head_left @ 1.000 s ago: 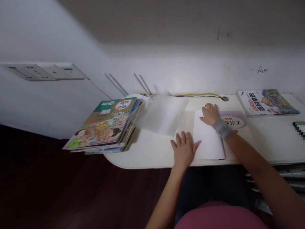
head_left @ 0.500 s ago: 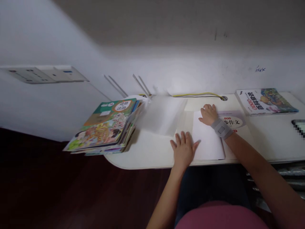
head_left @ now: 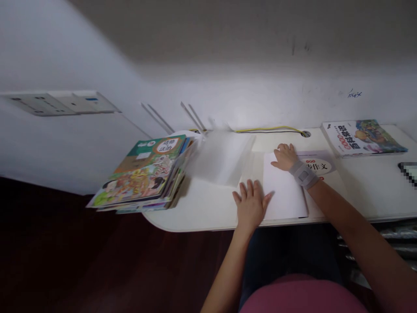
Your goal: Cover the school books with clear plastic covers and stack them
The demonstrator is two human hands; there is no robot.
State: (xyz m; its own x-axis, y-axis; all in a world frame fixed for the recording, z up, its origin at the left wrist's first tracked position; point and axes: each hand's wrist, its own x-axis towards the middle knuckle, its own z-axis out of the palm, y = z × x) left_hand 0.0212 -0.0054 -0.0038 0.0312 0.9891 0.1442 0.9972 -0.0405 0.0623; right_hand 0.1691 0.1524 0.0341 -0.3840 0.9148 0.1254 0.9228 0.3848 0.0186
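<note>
Fingers of the left hand (head_left: 250, 211) are spread flat over the white page's (head_left: 285, 195) left edge; those of the right hand (head_left: 285, 157) bend loosely, thumb apart, at its top. Right of the page shows a printed cover (head_left: 325, 178); farther left, a book stack (head_left: 140, 169). Neither hand has noticeably shifted, suggesting steadying.

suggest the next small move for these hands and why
Probably slide the right hand down the white page: it rests only near the page's upper end, the lower part lies uncovered, and the left hand is spread flat by the page's left edge.
</note>
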